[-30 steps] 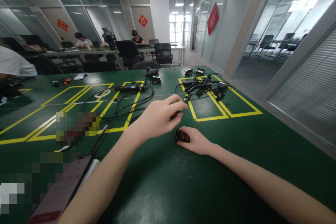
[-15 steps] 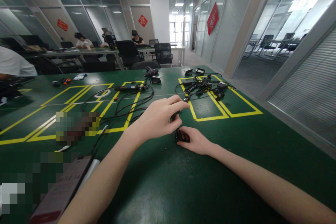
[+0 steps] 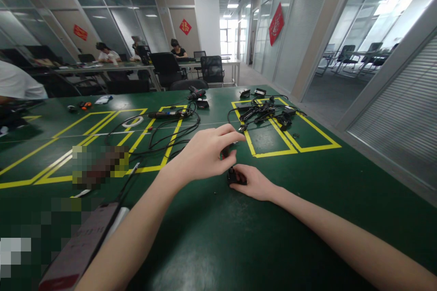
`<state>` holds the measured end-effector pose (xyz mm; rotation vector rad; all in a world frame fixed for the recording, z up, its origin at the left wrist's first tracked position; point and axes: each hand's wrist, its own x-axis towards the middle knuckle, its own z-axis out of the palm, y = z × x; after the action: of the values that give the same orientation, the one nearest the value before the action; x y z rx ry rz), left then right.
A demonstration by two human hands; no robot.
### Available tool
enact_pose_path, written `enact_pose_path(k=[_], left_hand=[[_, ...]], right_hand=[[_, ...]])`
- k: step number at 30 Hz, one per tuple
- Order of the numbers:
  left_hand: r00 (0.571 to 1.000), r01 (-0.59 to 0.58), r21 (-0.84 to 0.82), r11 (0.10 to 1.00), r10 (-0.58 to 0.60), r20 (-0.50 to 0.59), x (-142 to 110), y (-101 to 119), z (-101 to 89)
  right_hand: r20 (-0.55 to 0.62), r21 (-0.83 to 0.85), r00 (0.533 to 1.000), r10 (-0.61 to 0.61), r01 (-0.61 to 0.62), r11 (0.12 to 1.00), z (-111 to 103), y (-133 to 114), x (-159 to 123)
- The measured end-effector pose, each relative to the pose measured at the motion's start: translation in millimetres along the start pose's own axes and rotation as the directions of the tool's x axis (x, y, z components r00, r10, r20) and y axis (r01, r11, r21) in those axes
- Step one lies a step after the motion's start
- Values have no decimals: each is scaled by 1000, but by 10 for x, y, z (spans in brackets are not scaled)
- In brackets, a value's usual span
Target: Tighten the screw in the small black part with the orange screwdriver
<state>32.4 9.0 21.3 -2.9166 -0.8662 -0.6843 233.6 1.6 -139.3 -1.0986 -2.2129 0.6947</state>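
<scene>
Black part [image 3: 231,177] — in curled right fingers [image 3: 244,169]

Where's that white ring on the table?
In the head view, the white ring lies left of centre on the green table, beyond and to the left of the left hand, just left of the black corded tool.

- I can't tell what the dark thing [image 3: 226,150] is, because the left hand [image 3: 210,152] hides most of it.
- The right hand [image 3: 254,183] covers part of a small black piece [image 3: 232,176].
- Big blurry squares cover a brownish thing [image 3: 104,168].
- A person in white [image 3: 19,82] is cut off at the left edge.
- Faraway desks [image 3: 116,66] hold stuff too tiny to name.
</scene>
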Motion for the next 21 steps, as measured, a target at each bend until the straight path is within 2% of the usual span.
enact_pose_path(k=[21], left_hand=[[1000,-11,36,999,11,4,3,-1,-2]], right_hand=[[-2,-10,1000,1,-1,1000,-1,-1,2]])
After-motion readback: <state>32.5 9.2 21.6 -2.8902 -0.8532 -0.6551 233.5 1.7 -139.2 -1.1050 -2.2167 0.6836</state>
